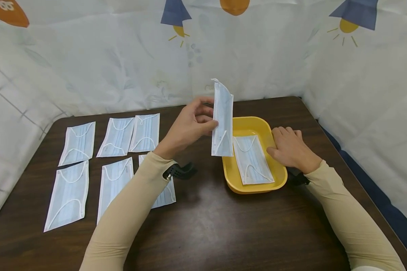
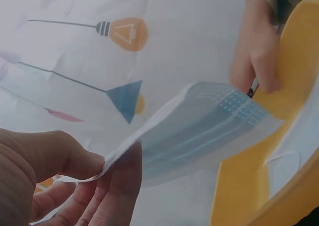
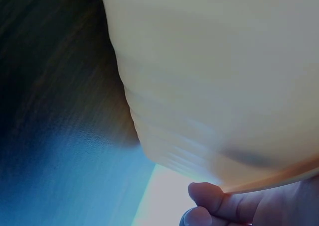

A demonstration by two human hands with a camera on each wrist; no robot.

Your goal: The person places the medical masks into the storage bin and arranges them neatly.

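Note:
My left hand point(image 1: 190, 126) pinches a light blue face mask point(image 1: 222, 120) by one edge, thumb on one side and fingers behind. The mask is held upright at the left side of a yellow plastic basin point(image 1: 228, 177), overlapping its rim in the head view. In the left wrist view the mask point(image 2: 199, 131) bows outward from the thumb and fingertips. My right hand point(image 1: 291, 146) grips the basin's right rim, its thumb over the inner side. Another mask point(image 1: 252, 160) lies flat inside the basin, ear loops up. The right wrist view shows the basin's outer wall point(image 3: 214, 76) with fingertips at its rim.
On the left of the dark wooden table point(image 1: 203, 241) several masks lie in two rows, including a far-left mask point(image 1: 78, 143) and a near-left mask point(image 1: 68, 195). My left forearm partly covers the near row. A patterned white curtain point(image 1: 122, 67) hangs behind the table.

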